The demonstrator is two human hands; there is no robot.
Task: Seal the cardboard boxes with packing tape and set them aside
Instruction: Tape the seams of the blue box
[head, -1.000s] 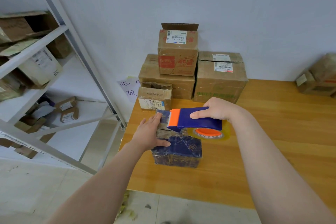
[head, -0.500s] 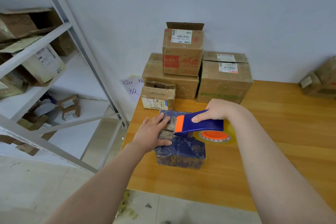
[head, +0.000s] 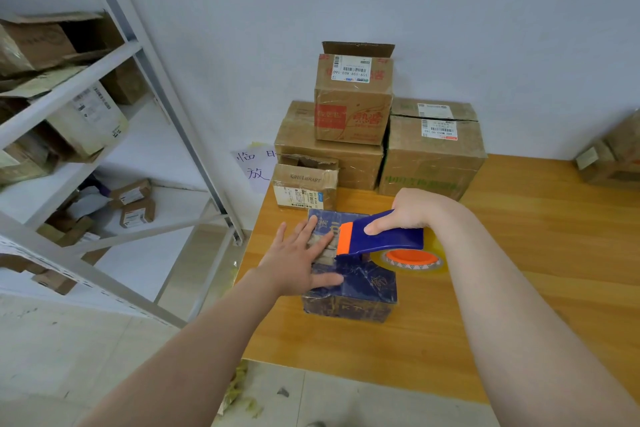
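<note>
Near the left edge of the table [head: 536, 253], the blue box [head: 356, 288] is pinned under the flat, spread left hand [head: 294, 260] — likely against sliding — while the tape dispenser [head: 384, 239], gripped in the right hand [head: 405, 211], is set against its top.

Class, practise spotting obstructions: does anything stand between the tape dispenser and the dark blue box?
Nothing visible. The right hand holds the blue and orange tape dispenser over the dark blue cardboard box; the left hand lies flat on its top.
</note>
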